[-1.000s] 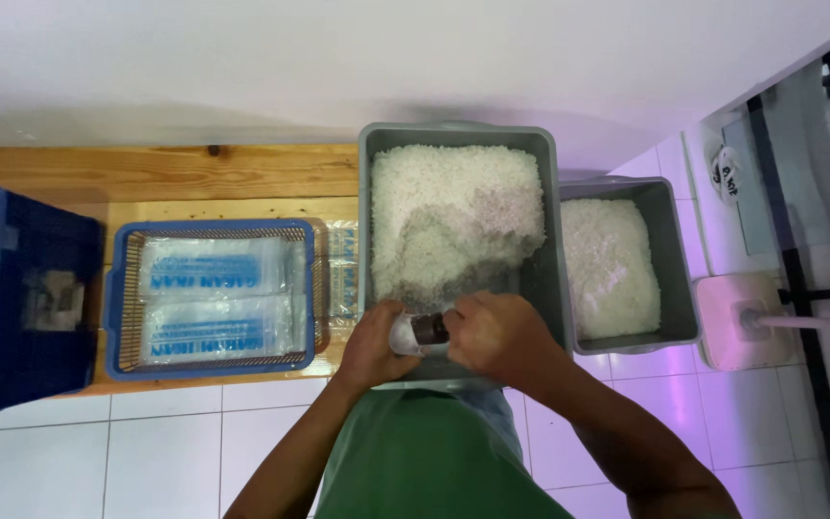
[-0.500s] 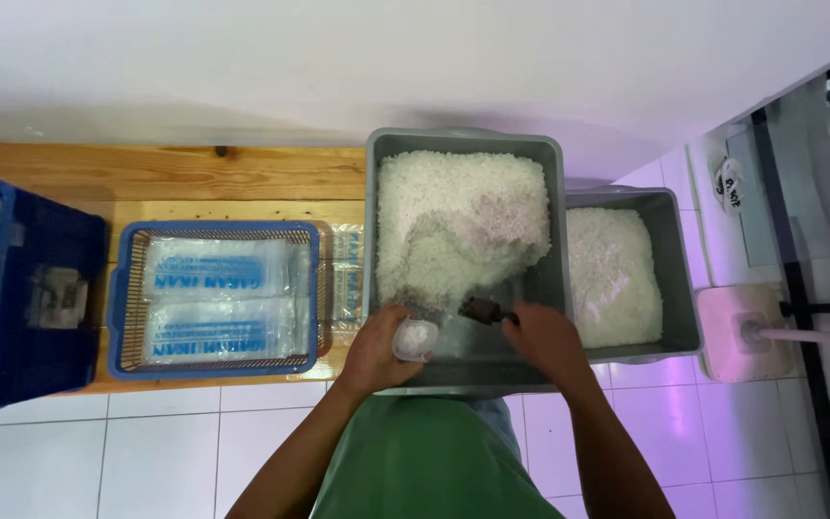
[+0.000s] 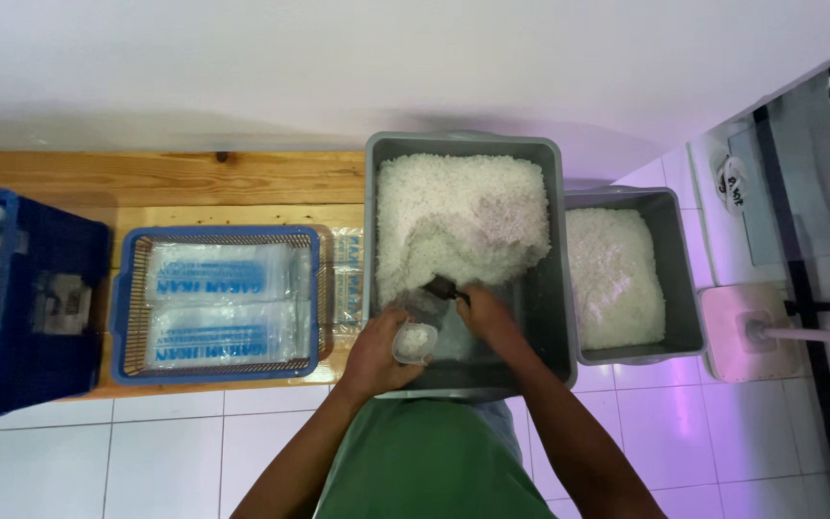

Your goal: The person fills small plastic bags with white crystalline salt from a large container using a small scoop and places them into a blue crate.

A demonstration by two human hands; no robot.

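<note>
White floor tiles (image 3: 79, 452) run under a plain pale wall, with a low wooden bench (image 3: 165, 178) set against it. Biggest of what stands here is the grey tub (image 3: 554, 288), heaped at its far end with coarse white grains (image 3: 463, 216); a smaller grey bin (image 3: 679, 279) sits touching its right side, also part full of the same white stuff. On the bench a blue basket (image 3: 218, 370) holds flat clear printed bags (image 3: 223, 303), and further left a dark blue crate (image 3: 45, 317) shows filled packs stacked on edge.

Smallest of all is the work itself — the left hand (image 3: 377, 356) is wrapped around a little clear bag (image 3: 415, 341), mouth up, a small amount of white grain already inside, held over the tub's near end. The right hand (image 3: 487, 312) is closed on a dark scoop (image 3: 442, 286), its bowl at the foot of the heap.

I'd judge this the filling step, mid-scoop — next it needs a loaded scoop carried the short way back and tipped squarely into that narrow opening.
</note>
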